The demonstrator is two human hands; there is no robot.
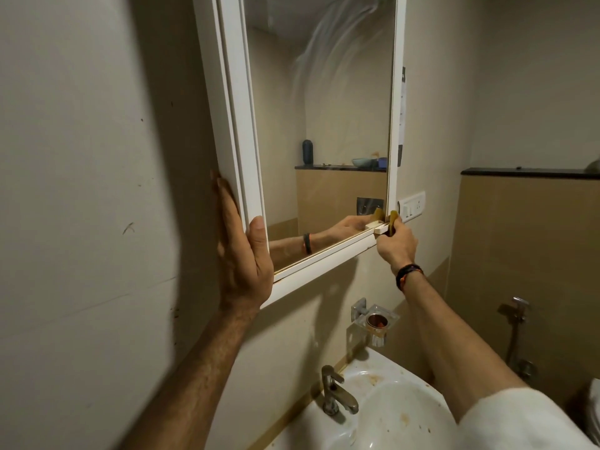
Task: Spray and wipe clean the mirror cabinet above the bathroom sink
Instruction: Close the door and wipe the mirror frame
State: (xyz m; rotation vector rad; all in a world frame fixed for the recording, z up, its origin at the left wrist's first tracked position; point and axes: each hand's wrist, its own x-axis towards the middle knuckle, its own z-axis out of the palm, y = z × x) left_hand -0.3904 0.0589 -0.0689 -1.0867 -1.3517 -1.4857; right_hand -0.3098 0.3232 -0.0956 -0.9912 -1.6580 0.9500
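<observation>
Left hand is up against the lower left corner of the mirror cabinet, palm laid flat along its side, fingers straight and pointing upward, thumb hooked around the front edge of the white frame, so it is bracing, not clenching. Over on the far side, the right hand reaches up with the wrist bent, fingers curled and pinching a small yellowish-brown piece right at the cabinet's lower right corner, just beside a little white handle; what that piece is cannot be told from here. A dark band with an orange thread circles the right wrist, and a white sleeve covers the upper arm. Both forearms rise steeply from below. The cabinet hangs on a beige wall directly above the sink, and its mirror shows curved smeary streaks across the upper glass, plus the reflected arm and a dark shelf. Below, the white basin carries brown stains around 1 metal tap. Between the cabinet and the basin sits a clear wall-mounted holder. To the right, a white switch plate, a dark ledge topping tan tiles, and a hand sprayer with its hose hanging on the wall.
</observation>
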